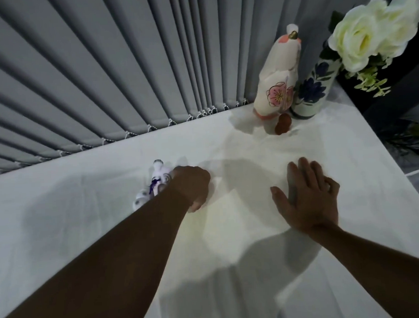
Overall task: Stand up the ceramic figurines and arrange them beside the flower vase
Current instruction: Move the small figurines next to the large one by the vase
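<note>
A tall cream goose figurine (276,83) with a pink painted flower stands upright at the back right, touching the blue-flowered vase (312,89) that holds white roses (366,34). A small brown figurine (282,124) sits in front of them. A small white figurine with purple marks (156,182) lies tilted on the white cloth at centre left. My left hand (193,186) is curled over its right side, fingers hidden. My right hand (306,193) rests flat on the cloth, fingers spread, holding nothing.
The white tablecloth (220,266) covers the table, whose far edge meets grey vertical blinds (104,79). The right edge of the table runs past the vase, with dark floor and foliage (409,138) beyond it.
</note>
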